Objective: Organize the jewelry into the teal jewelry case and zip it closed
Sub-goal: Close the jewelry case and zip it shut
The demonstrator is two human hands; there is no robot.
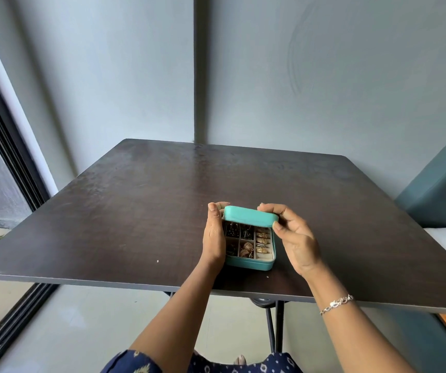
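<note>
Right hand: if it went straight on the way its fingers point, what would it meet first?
The half-open teal lid of the jewelry case: the right hand seems to pinch its right end, so there is no gap.

A dark wooden table [135,205] stands against grey walls [108,76], a teal cushion [442,184] beside it.

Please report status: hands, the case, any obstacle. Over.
Left hand holds lid at its left end, right hand pinches its right corner. Teal jewelry case on table, lid half down, not zipped; jewelry in compartments. Nothing seen in the way.
</note>
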